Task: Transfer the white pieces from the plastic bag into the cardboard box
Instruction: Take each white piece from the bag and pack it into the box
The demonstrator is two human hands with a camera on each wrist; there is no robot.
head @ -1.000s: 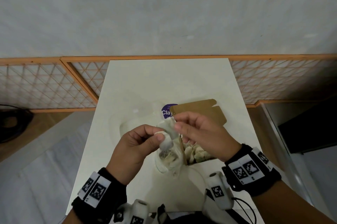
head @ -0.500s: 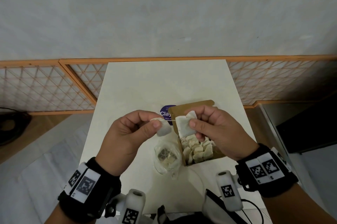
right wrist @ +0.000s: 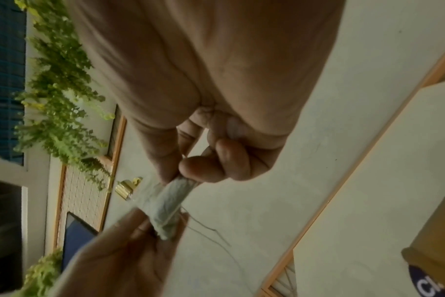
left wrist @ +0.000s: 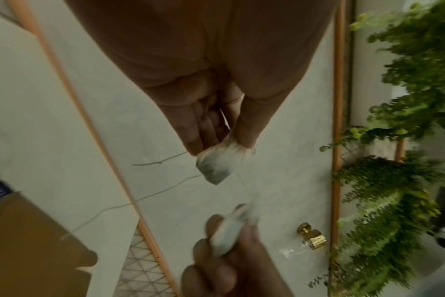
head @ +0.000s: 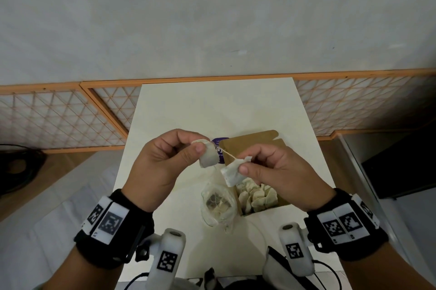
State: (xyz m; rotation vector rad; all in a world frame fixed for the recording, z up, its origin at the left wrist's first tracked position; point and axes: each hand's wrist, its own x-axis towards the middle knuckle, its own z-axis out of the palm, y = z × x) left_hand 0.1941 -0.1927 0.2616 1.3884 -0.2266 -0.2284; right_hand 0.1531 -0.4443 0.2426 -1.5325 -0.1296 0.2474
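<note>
From the head view, both hands are raised above the table [head: 179,105], each holding one white piece, with a thin string [head: 228,153] stretched taut between the two pieces. The left hand [head: 162,164] pinches its white piece [head: 208,154] between thumb and curled forefinger; the right hand [head: 276,171] pinches the other white piece [head: 232,172] the same way, thumb on top, the other fingers curled in behind.

The left wrist view shows what the head view hides: the underside of the left hand's pinch, with the piece [left wrist: 216,166] hanging out below the fingertips [left wrist: 247,136], and the right hand's blurred piece further off. The right wrist view shows the right hand's piece [right wrist: 169,203] edge on, clamped between thumb and forefinger, with the left hand just beyond it.

Only the head view shows the containers. The cardboard box [head: 266,209] lies open on the table below the right hand, and it holds a heap of white pieces. The plastic bag [head: 218,206] lies just left of the box, touching it, crumpled, with a few pieces visible inside. A purple label [head: 220,144] sits at the box's far left corner.
</note>
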